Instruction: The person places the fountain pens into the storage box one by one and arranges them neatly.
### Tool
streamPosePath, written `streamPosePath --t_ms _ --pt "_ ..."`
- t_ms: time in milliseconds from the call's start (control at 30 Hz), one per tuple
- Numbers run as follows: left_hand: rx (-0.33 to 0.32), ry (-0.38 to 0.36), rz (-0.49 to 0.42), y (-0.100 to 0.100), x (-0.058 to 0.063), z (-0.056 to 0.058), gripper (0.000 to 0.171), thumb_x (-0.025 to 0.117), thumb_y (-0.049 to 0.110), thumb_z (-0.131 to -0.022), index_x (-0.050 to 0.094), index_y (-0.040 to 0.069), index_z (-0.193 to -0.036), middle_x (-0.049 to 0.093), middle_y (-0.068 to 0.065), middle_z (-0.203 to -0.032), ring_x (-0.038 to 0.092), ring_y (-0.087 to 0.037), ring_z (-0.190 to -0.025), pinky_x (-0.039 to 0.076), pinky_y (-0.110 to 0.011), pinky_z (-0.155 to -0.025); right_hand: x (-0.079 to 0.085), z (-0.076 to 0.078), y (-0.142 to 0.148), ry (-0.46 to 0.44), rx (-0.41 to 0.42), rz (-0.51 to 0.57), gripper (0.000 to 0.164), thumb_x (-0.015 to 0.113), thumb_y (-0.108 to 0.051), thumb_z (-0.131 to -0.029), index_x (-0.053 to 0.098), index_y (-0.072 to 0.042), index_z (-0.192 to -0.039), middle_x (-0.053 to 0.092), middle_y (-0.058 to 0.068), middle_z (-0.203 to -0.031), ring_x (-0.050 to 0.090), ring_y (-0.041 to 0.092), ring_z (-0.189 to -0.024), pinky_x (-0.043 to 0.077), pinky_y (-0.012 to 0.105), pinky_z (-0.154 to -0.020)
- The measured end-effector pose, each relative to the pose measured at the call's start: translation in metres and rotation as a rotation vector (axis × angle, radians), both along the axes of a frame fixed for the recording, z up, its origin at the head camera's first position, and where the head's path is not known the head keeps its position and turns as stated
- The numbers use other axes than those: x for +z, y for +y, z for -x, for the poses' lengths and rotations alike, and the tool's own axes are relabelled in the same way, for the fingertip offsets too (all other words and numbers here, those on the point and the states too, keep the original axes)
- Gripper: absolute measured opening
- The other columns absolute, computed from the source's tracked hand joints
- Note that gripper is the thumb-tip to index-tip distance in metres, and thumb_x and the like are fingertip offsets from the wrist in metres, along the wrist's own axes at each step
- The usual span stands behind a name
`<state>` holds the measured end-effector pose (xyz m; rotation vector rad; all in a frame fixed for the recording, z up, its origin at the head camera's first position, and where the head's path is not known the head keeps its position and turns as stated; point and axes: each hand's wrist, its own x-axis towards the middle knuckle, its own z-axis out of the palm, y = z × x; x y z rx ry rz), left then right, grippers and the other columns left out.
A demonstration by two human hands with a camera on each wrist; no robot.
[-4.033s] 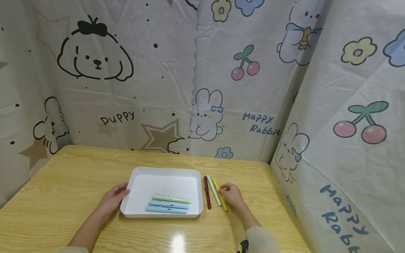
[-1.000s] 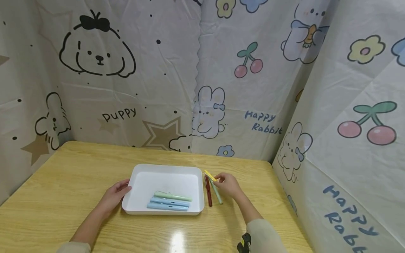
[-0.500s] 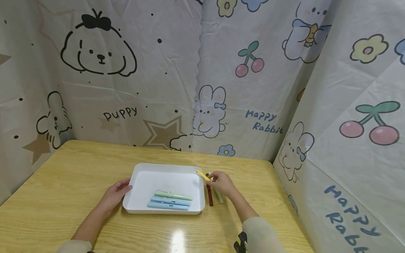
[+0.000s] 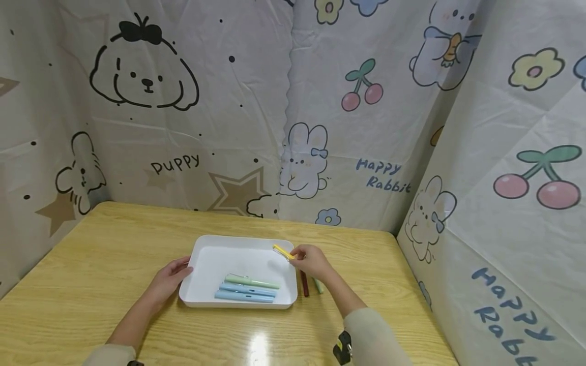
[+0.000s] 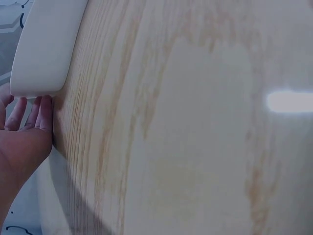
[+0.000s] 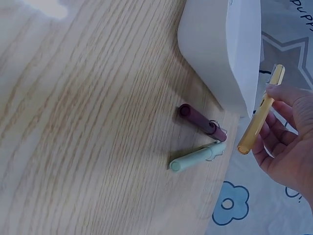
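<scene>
Right grip (image 4: 310,259): grasping one yellow pen (image 4: 283,251), pinched between thumb and fingers; pen slanting, clipped end leading away to the left of the grip, raised over the far right corner of the tray. Left grip (image 4: 171,277): holding the left end of one white tray (image 4: 210,259), thumb at the rim, fingers against the outside; tray lying between the two grips, flat on the wood-grain desk (image 4: 137,244). Contents of tray, all left of the right grip and nearer the wearer: one light green pen (image 4: 252,281), the farthest of the row; one pale blue pen (image 4: 247,290) just beside it; a second pale blue pen (image 4: 244,296), nearest the wearer. Outside the tray, beneath the right grip and toward the wearer: one dark red pen (image 6: 198,120) and one mint pen (image 6: 195,157), both on the desk, clips fitted, clipped ends close together; partly hidden by the grip in the head view. Beyond both grips: one pale printed cloth (image 4: 256,91), with puppy, rabbits, cherries, flowers and stars. Behind the right grip: one light sleeve (image 4: 373,335).
</scene>
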<state>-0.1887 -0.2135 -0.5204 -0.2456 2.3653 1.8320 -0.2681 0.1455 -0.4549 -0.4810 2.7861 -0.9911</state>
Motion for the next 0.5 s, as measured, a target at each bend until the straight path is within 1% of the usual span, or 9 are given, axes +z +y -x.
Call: streamPosePath --t_ms 33,200,367,500 --pt "0.000 0.001 -0.003 0.000 0.000 0.000 0.058 0.045 0.029 -0.100 0.026 -0.002 -0.145 0.034 -0.028 -0.145 0.035 -0.035 -0.133 0.036 -0.042 -0.108 0.001 0.000 -0.002 0.002 0.005 -0.003 0.022 0.066 -0.017 -0.086 0.067 -0.005 -0.103 0.055 0.002 -0.077 0.047 0.013 -0.065 0.042 0.022 -0.052" --pt "0.001 -0.005 -0.005 0.000 0.001 0.000 0.058 0.045 0.028 -0.100 0.026 -0.002 -0.145 0.034 -0.028 -0.144 0.035 -0.035 -0.133 0.036 -0.041 -0.108 0.002 -0.001 -0.010 0.005 0.027 -0.017 0.020 0.067 -0.017 -0.085 0.068 -0.005 -0.102 0.055 0.002 -0.074 0.046 0.012 -0.062 0.040 0.021 -0.050" --pt "0.007 -0.004 -0.002 0.000 0.001 0.001 0.059 0.045 0.030 -0.099 0.026 -0.002 -0.145 0.035 -0.027 -0.144 0.035 -0.034 -0.132 0.038 -0.036 -0.106 -0.001 0.001 -0.016 0.006 0.051 -0.034 0.020 0.068 -0.018 -0.084 0.068 -0.006 -0.100 0.055 0.001 -0.074 0.046 0.011 -0.063 0.040 0.020 -0.051" --pt "0.006 -0.005 -0.001 0.000 0.000 0.000 0.059 0.046 0.030 -0.099 0.027 -0.002 -0.145 0.035 -0.027 -0.144 0.036 -0.034 -0.132 0.037 -0.039 -0.107 0.000 0.001 -0.022 0.007 0.069 -0.043 0.019 0.069 -0.018 -0.084 0.069 -0.007 -0.099 0.056 0.001 -0.075 0.046 0.012 -0.066 0.040 0.020 -0.052"
